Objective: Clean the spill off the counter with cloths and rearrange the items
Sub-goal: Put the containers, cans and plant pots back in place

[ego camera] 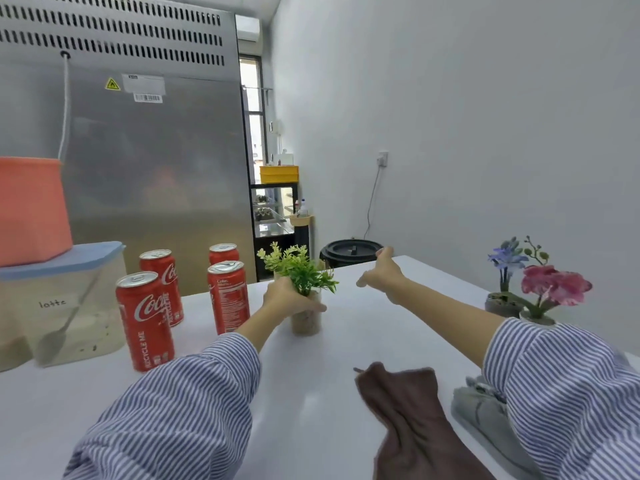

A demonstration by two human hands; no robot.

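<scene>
My left hand (289, 296) grips a small beige pot holding a green plant (304, 271), which stands on the white counter (322, 386) near its middle. My right hand (382, 271) reaches forward over the counter's far part with fingers spread and holds nothing. A brown cloth (412, 424) lies crumpled on the counter in front of me. A grey cloth (485, 407) lies to its right, partly hidden under my right sleeve. Several red cola cans (147, 320) stand left of the plant.
A clear tub with a blue lid (65, 306) labelled latte and an orange container (31, 209) on top sit at far left. Two potted flowers, pink (550, 289) and blue (507, 265), stand at right. A black bin (349, 252) is beyond the counter's far edge.
</scene>
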